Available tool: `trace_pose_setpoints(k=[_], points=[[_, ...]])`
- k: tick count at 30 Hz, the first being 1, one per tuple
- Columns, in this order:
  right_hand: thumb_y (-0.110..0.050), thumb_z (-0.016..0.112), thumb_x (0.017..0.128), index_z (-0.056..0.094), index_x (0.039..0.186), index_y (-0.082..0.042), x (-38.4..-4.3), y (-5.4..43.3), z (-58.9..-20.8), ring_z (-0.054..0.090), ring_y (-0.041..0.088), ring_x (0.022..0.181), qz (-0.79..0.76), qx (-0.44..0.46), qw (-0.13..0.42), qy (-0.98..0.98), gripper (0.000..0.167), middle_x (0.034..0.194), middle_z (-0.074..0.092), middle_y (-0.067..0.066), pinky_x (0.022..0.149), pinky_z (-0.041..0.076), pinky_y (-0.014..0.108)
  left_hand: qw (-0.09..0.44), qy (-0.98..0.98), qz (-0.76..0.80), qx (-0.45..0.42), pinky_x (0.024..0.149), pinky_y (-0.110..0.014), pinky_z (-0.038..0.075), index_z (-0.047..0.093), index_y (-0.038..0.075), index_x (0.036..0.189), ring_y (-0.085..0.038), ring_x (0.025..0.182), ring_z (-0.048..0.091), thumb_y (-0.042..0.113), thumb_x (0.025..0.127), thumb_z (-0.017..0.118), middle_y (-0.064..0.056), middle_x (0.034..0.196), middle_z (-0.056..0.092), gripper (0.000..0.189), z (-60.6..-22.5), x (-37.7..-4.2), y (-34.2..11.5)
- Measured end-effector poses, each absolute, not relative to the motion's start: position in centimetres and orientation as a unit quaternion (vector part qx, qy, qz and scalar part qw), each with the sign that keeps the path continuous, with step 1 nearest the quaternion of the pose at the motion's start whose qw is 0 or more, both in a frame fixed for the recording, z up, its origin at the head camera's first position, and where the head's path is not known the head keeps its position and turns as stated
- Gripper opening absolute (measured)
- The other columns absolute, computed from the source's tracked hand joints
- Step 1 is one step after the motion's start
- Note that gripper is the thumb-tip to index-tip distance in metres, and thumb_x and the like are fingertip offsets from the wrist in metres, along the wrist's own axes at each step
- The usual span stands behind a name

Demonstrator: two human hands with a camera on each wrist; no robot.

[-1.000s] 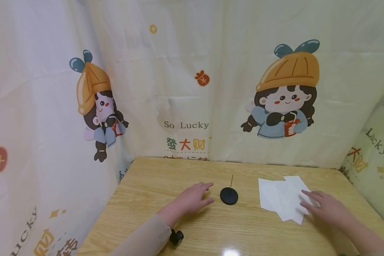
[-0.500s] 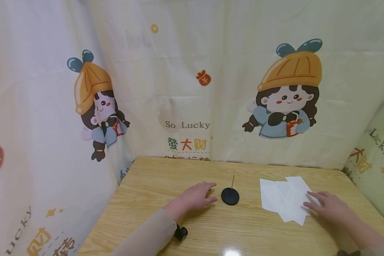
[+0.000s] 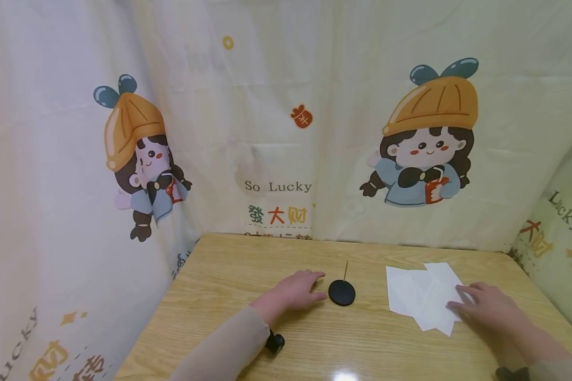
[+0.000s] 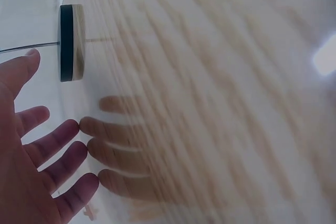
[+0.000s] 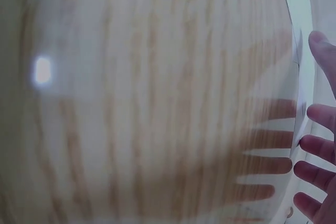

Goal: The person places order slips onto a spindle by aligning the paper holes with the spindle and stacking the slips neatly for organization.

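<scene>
A bill spike (image 3: 341, 292), a round black base with a thin upright rod, stands on the wooden table. Just left of it, my left hand (image 3: 299, 290) has its fingers spread and holds nothing. In the left wrist view, that hand's thumb (image 4: 32, 61) overlaps the line of the rod, beside the base (image 4: 66, 43). Several white paper sheets (image 3: 417, 291) lie overlapping to the right of the spike. My right hand (image 3: 491, 308) is at their right edge, fingertips over the paper. In the right wrist view its fingers (image 5: 315, 174) are spread apart near the sheets' edge (image 5: 302, 14).
The wooden table (image 3: 362, 338) ends at a printed curtain (image 3: 267, 132) behind, with more curtain on the left and right sides. A black wrist strap piece (image 3: 275, 342) shows under the left sleeve (image 3: 229, 344). Light glares off the table's front.
My left hand has moved slightly right, closer to the spike's base. My right hand has shifted a little to the right at the papers' edge. The spike and sheets stay in place.
</scene>
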State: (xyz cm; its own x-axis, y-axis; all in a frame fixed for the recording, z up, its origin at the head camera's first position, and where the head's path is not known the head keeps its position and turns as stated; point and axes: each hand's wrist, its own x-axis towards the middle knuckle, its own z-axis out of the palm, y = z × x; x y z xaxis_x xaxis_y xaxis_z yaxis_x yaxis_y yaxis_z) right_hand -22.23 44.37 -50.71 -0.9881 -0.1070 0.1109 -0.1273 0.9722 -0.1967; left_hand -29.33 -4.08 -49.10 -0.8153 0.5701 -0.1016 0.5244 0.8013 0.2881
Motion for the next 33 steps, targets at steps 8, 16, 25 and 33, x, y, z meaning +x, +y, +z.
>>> trace_pose_setpoints(k=[8, 16, 25, 33], points=[[-0.057, 0.068, 0.087, 0.063, 0.122, 0.006, -22.3, 44.1, -50.6, 0.052, 0.057, 0.101, 0.091, 0.05, 0.048, -0.993, 0.072, 0.114, 0.056, 0.036, 0.077, 0.043, 0.067, 0.091, 0.94, 0.121, 0.304, 0.109, -0.039, 0.037, 0.043, 0.028, 0.15, -0.023, 0.138, 0.041, 0.059, 0.094, 0.057, -0.002, 0.148, 0.046, 0.066, -49.0, -29.4, -3.4], [-0.057, 0.07, 0.085, 0.065, 0.119, 0.005, -22.4, 44.5, -51.3, 0.053, 0.056, 0.1, 0.095, 0.052, 0.055, -0.993, 0.071, 0.113, 0.056, 0.035, 0.078, 0.043, 0.066, 0.091, 0.939, 0.113, 0.31, 0.106, -0.037, 0.04, 0.046, 0.03, 0.147, -0.02, 0.133, 0.046, 0.06, 0.091, 0.06, 0.001, 0.144, 0.048, 0.065, -49.4, -29.8, -2.8], [-0.06, 0.068, 0.085, 0.065, 0.119, 0.002, -22.4, 44.3, -51.3, 0.051, 0.057, 0.104, 0.097, 0.046, 0.054, -0.993, 0.071, 0.117, 0.055, 0.036, 0.081, 0.042, 0.068, 0.094, 0.938, 0.109, 0.314, 0.101, -0.037, 0.043, 0.049, 0.031, 0.145, -0.018, 0.126, 0.05, 0.061, 0.089, 0.062, 0.004, 0.136, 0.052, 0.065, -49.6, -30.2, -2.3], [-0.054, 0.071, 0.085, 0.067, 0.115, 0.002, -22.1, 43.8, -50.7, 0.053, 0.056, 0.102, 0.1, 0.049, 0.062, -0.992, 0.063, 0.115, 0.057, 0.034, 0.079, 0.042, 0.067, 0.095, 0.939, 0.107, 0.312, 0.101, -0.038, 0.043, 0.049, 0.03, 0.145, -0.019, 0.125, 0.05, 0.062, 0.09, 0.062, 0.004, 0.136, 0.051, 0.065, -49.7, -30.2, -2.2]])
